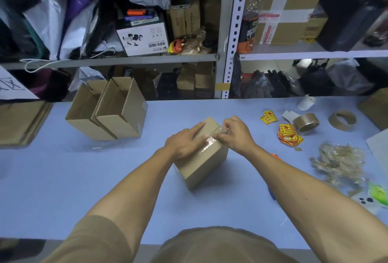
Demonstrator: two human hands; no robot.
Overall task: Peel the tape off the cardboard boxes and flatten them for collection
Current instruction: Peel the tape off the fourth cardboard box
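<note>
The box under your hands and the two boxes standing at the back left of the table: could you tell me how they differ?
The box under the hands is closed on top, with clear tape across it; the two boxes at the back left stand open, flaps up. The left hand rests flat on the near box while the right hand pinches its tape; nobody touches the back pair. All are plain brown cardboard on the blue table.

Matt brown cardboard box carries glossy clear plastic tape, on a smooth pale-blue matt table
</note>
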